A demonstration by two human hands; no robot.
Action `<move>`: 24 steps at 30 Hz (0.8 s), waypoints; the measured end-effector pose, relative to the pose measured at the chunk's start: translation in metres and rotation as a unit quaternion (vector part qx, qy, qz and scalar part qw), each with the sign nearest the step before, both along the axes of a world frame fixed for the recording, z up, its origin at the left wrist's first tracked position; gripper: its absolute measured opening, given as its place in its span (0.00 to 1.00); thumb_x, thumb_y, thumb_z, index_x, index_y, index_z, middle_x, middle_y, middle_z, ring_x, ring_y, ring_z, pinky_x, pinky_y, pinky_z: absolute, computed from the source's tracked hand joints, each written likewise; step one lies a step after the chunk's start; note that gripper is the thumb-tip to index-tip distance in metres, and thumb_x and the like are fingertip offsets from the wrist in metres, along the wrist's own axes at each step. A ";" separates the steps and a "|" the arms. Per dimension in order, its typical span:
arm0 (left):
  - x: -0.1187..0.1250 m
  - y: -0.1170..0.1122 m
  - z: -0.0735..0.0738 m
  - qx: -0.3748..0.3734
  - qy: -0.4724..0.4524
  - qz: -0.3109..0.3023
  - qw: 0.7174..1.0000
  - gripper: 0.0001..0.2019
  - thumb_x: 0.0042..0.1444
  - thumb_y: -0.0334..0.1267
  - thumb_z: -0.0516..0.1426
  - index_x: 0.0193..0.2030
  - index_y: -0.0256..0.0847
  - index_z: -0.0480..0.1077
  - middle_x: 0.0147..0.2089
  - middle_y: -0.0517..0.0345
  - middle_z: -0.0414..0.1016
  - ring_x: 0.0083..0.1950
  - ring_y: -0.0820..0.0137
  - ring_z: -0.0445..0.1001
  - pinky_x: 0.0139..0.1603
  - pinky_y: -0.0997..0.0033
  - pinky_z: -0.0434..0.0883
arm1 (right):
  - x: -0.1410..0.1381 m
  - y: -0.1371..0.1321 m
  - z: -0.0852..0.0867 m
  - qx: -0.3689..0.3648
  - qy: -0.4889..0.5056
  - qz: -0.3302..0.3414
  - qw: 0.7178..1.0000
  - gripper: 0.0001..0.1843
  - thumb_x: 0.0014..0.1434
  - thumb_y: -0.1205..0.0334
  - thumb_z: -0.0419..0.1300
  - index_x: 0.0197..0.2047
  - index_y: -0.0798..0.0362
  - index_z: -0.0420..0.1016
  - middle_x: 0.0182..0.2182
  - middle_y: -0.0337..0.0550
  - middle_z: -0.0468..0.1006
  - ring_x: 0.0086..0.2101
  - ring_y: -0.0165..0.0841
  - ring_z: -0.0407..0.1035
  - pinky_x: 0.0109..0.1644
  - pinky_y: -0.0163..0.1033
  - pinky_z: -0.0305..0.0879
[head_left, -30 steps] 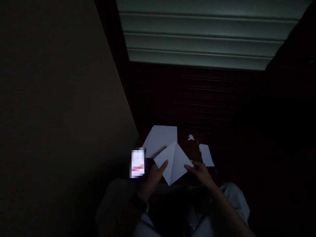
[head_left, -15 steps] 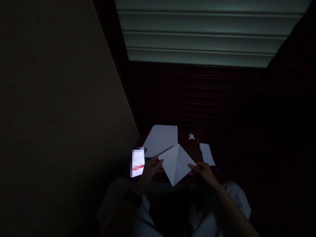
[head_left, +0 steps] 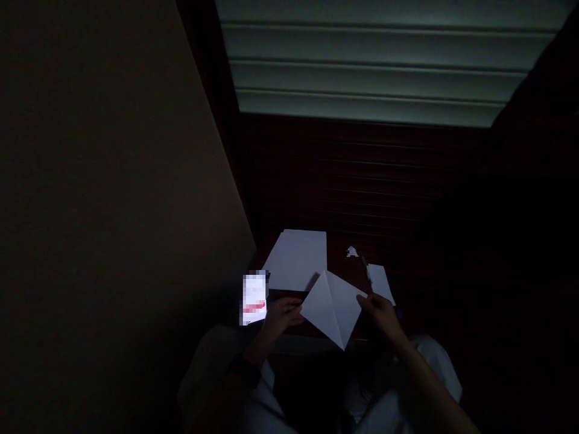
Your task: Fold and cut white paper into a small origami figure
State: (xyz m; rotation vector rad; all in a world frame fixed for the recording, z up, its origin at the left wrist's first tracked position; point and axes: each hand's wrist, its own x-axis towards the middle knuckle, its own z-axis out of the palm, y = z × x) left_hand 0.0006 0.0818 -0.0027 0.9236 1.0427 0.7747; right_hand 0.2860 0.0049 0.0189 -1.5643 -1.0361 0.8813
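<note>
A white square sheet of paper (head_left: pixel 333 310) with a crease running corner to corner is held tilted above the dark table. My right hand (head_left: pixel 379 309) pinches its right corner between thumb and fingers. At the left corner is my left hand (head_left: pixel 283 313), its fingers loosely stretched and their tips close to the edge; whether they touch the paper is hard to make out. Behind the held sheet lies a stack of white paper (head_left: pixel 298 256). A small folded paper figure (head_left: pixel 352 251) sits at the back of the table.
A lit phone screen (head_left: pixel 254 298), partly pixelated, stands left of my left hand. On the right lie a pen (head_left: pixel 367 271) and a smaller white paper piece (head_left: pixel 381 283). A wall (head_left: pixel 126 181) rises at left, a slatted panel (head_left: pixel 353 163) behind the table. The scene is dim.
The creased sheet has shifted right and turned, its lower corner swinging right. My left hand has loosened from a pinch on the left corner; my right hand still grips its corner.
</note>
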 end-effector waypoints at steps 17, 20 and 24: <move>0.015 0.007 0.004 0.055 -0.001 0.006 0.998 0.21 0.44 0.44 0.65 0.40 0.29 0.73 0.40 0.45 0.76 0.41 0.55 0.76 0.33 0.59 0.79 | -0.006 0.011 0.001 0.062 -0.273 0.003 0.960 0.18 0.58 0.45 0.52 0.34 0.52 0.71 0.31 0.46 0.75 0.35 0.40 0.68 0.37 0.40 0.62; 0.013 0.009 -0.004 0.053 -0.004 0.037 0.998 0.20 0.44 0.44 0.65 0.39 0.29 0.72 0.40 0.46 0.76 0.43 0.56 0.76 0.35 0.59 0.79 | -0.003 0.003 -0.008 0.085 -0.453 0.018 0.887 0.12 0.57 0.53 0.55 0.41 0.51 0.70 0.40 0.50 0.73 0.44 0.44 0.63 0.47 0.44 0.58; 0.014 0.007 -0.009 0.048 -0.007 0.064 0.997 0.20 0.44 0.44 0.65 0.39 0.30 0.71 0.40 0.46 0.76 0.43 0.57 0.76 0.36 0.58 0.79 | -0.001 0.000 -0.022 0.024 -0.534 0.035 0.845 0.08 0.57 0.63 0.54 0.41 0.52 0.68 0.37 0.50 0.71 0.40 0.42 0.63 0.44 0.43 0.58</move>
